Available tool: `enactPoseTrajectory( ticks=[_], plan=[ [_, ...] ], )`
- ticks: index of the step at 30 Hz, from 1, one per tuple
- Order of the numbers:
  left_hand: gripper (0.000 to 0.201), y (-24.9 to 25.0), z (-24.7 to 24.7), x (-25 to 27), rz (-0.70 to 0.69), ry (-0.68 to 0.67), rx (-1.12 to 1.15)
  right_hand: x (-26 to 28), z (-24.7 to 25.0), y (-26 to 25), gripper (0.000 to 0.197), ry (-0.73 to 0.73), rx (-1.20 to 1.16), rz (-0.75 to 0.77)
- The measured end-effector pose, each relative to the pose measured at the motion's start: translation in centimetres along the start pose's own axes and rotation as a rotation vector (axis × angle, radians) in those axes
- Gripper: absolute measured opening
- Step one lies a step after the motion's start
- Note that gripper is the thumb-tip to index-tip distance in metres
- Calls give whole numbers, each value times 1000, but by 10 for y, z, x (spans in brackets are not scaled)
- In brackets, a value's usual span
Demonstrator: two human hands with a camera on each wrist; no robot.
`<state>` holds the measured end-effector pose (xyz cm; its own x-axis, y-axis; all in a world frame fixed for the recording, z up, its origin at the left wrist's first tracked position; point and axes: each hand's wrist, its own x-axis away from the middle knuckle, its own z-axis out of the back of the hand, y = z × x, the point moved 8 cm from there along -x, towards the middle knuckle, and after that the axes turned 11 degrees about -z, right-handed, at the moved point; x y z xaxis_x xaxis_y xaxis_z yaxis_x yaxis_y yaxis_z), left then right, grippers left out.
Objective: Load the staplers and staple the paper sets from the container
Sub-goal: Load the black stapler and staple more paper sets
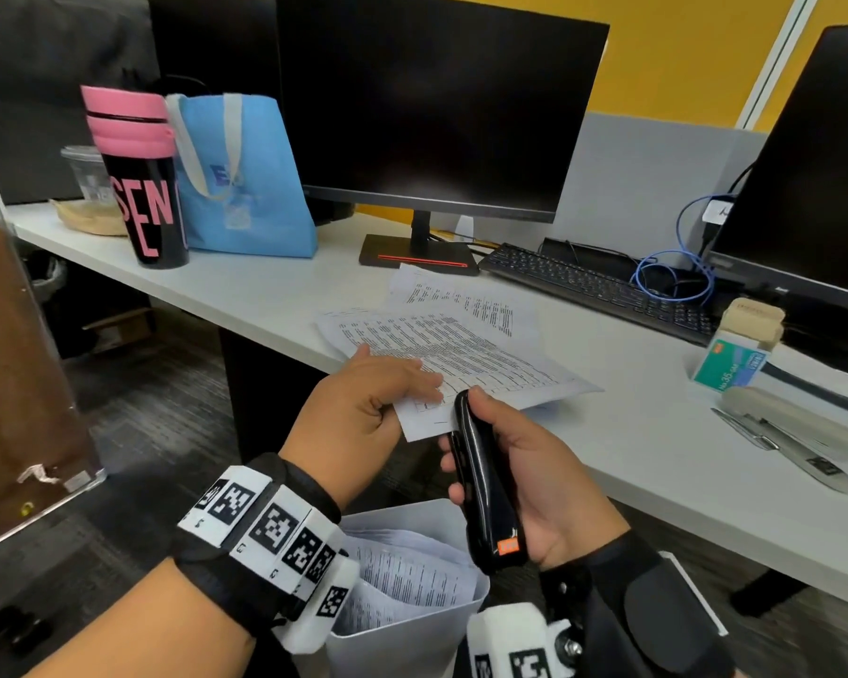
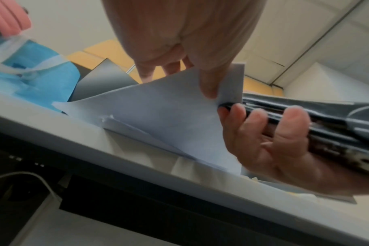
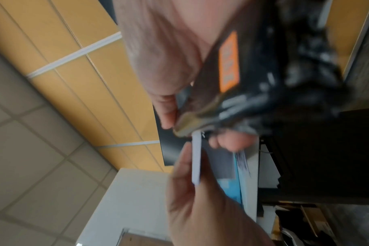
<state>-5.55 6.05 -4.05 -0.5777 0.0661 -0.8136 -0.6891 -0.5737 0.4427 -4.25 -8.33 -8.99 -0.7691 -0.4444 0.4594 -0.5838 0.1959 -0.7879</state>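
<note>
A printed paper set [image 1: 461, 354] lies over the desk's front edge, its near corner lifted. My left hand [image 1: 363, 403] pinches that corner [image 2: 179, 106] between thumb and fingers. My right hand [image 1: 525, 462] grips a black stapler [image 1: 485, 486] with an orange label, whose nose sits on the paper corner [image 3: 196, 156] right beside the left fingers. More printed sheets fill a white container [image 1: 407, 599] below my wrists. A beige stapler [image 1: 799, 428] lies opened out on the desk at the right, next to a green staple box [image 1: 728, 364].
A monitor [image 1: 436, 105], keyboard [image 1: 598, 286] and blue cable [image 1: 676, 276] stand behind the papers. A pink-and-black tumbler [image 1: 143, 173] and blue bag [image 1: 246, 178] are at the back left. A second monitor [image 1: 813, 168] rises at the far right. Dark carpet lies below the desk.
</note>
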Motion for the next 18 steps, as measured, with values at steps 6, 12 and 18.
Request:
enactPoseTrajectory(
  ticks=[6, 12, 18],
  plan=[
    [42, -12, 2, -6, 225, -113, -112, 5, 4, -7, 73, -213, 36, -65],
    [71, -41, 9, -3, 507, 99, 171, 9, 6, -14, 69, -205, -8, -48],
    [48, -42, 6, -2, 509, 91, 200, 9, 2, -9, 69, -200, 11, -94]
  ],
)
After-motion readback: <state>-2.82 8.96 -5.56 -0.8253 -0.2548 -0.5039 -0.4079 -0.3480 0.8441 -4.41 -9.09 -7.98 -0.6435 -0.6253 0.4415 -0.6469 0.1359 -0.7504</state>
